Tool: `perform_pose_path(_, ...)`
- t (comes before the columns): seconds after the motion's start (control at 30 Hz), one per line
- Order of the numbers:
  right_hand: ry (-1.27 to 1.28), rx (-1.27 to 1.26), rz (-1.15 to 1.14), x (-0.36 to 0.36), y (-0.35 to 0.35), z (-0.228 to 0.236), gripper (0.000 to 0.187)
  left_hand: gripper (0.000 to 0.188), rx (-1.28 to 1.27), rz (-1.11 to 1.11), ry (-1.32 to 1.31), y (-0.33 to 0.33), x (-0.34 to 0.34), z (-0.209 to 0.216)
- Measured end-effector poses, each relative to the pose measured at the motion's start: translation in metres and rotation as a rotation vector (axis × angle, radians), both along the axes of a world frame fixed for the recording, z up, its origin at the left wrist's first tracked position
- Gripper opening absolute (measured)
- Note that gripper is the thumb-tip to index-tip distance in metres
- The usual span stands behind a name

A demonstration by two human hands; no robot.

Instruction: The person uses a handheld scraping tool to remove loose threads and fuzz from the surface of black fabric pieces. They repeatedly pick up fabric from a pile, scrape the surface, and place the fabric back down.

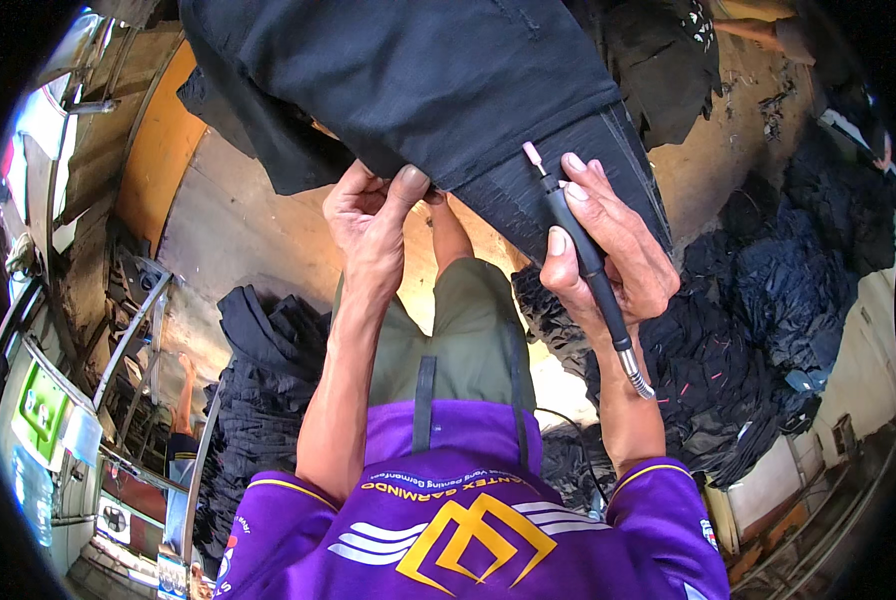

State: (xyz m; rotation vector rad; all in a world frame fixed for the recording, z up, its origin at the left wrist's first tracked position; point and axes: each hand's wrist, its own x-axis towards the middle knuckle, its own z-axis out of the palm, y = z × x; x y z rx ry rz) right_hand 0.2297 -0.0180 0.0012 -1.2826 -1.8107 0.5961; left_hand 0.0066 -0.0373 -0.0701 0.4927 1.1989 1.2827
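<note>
Cloth (418,90), black, spreads across the far middle, its streaked end panel (568,185) at the near right. Above that panel sits the pink tip (532,153) of a pen-shaped tool (588,250), long axis running near-right to far-left; whether it touches is unclear. The right hand (623,245), nearer the panel, grips the tool; the left hand (368,215) pinches the cloth's near edge. Dark garments (758,310) heap rightward.

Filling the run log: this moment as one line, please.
Left grip: pinching black fabric's edge; Right grip: holding black pen-shaped tool; Pink tip: contact unclear; Nearby: dark cloth pile
</note>
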Motion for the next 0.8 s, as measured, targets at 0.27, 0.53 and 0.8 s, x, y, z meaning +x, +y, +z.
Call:
perform_pose_path(0.27,-0.020,0.011,-0.096,-0.0002,0.0030,0.0024,0.033,0.028,0.010,-0.016,-0.006,-0.0010,-0.0015,-0.0018)
perform_pose_path(0.53,-0.043,0.009,-0.213,-0.0017,0.0044,0.0024,0.032,0.027,-0.007,-0.021,-0.011,-0.0012,-0.0018,0.0017)
perform_pose_path(0.8,-0.062,-0.006,-0.119,-0.0020,0.0034,0.0066,0.034,0.020,-0.017,0.020,-0.042,0.0019,0.0007,0.0059)
